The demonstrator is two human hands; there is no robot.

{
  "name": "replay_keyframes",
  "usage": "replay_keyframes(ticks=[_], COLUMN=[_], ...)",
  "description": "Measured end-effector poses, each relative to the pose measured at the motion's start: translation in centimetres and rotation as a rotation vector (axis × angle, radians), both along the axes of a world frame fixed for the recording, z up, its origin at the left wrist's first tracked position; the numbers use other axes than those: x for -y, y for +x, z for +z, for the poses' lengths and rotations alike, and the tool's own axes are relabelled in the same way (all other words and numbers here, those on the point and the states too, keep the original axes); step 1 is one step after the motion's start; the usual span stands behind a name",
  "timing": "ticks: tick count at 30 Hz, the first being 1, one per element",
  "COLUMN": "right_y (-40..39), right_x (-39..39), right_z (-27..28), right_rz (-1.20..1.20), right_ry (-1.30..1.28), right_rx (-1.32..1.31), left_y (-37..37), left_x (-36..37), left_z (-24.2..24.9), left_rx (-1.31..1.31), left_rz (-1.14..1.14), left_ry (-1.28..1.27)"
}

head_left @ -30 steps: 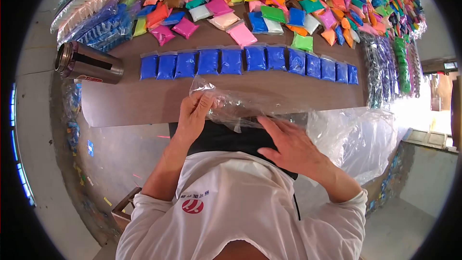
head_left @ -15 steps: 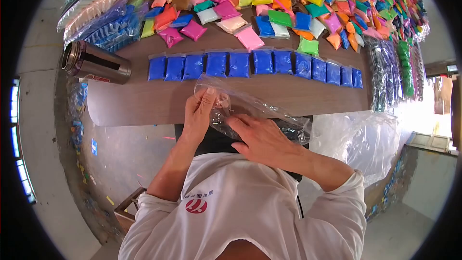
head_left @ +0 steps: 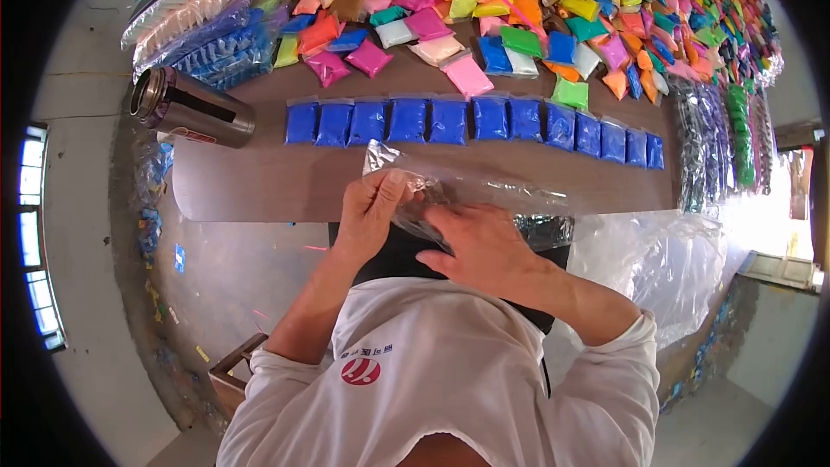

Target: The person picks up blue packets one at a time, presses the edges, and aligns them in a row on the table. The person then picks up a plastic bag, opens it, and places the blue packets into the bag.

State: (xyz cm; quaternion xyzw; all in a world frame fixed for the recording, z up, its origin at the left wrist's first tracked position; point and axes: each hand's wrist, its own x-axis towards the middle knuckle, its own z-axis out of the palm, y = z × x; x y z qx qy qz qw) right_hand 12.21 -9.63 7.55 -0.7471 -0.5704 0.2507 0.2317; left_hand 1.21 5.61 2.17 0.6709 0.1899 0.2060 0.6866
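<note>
A long clear plastic bag [head_left: 501, 195] lies slantwise along the table's front edge, its left end raised and crinkled. My left hand [head_left: 370, 212] is closed on that end, with the thumb pressed against the fingers. My right hand [head_left: 484, 242] rests against the bag's near side, fingers stretched out toward the left hand and thumb apart. Its fingertips are slightly blurred. Just beyond the bag, a row of several flat blue packets [head_left: 448, 121] lies side by side on the brown table [head_left: 285, 182].
A heap of small multicoloured packets [head_left: 519, 0] covers the table's far side. A steel flask [head_left: 203, 112] lies at the left, near filled plastic strips [head_left: 216, 47]. More packed strips [head_left: 700, 143] hang at the right edge, above clear plastic sheeting [head_left: 666, 268].
The view has shifted slightly, so the table appears further right. The bag's left end now stands up more crinkled, and my right hand's fingers are straighter. My left hand keeps its hold.
</note>
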Motion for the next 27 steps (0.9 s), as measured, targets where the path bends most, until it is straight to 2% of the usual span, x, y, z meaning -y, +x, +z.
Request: replay_keyframes(ticks=[6, 9, 12, 15, 18, 21, 24, 27], right_y=[-0.8, -1.2, -1.5, -0.7, 0.8, 2.2, 5.1, 5.5], right_x=[-2.3, -3.1, -3.3, -2.7, 0.0, 4.2, 6.5, 8.5], right_z=[-2.7, -3.6, -3.6, -3.0, -0.7, -0.6, 1.6, 1.0], right_rz=[0.062, 0.067, 0.102, 0.139, 0.077, -0.063, -0.117, -0.201], right_ry=[0.190, 0.346, 0.238, 0.106, -0.184, -0.150, -0.365, -0.279], right_rx=[-0.045, 0.070, 0.085, 0.155, 0.164, 0.350, 0.339, 0.420], left_y=[-0.5, -0.3, -0.4, -0.6, -0.8, -0.7, -0.2, -0.1], left_x=[-0.7, -0.9, -1.5, -1.5, -2.0, -1.9, -1.8, -1.5], left_z=[0.6, -0.6, -0.6, -1.5, -1.7, -1.7, -1.9, -0.4], left_rx=[-0.178, -0.126, -0.118, -0.108, -0.166, -0.207, -0.139, -0.324], left_rz=[0.007, 0.042, 0.019, 0.059, 0.055, 0.084, 0.078, -0.017], left_ry=[0.202, 0.110, 0.418, 0.340, 0.288, 0.179, 0.147, 0.281])
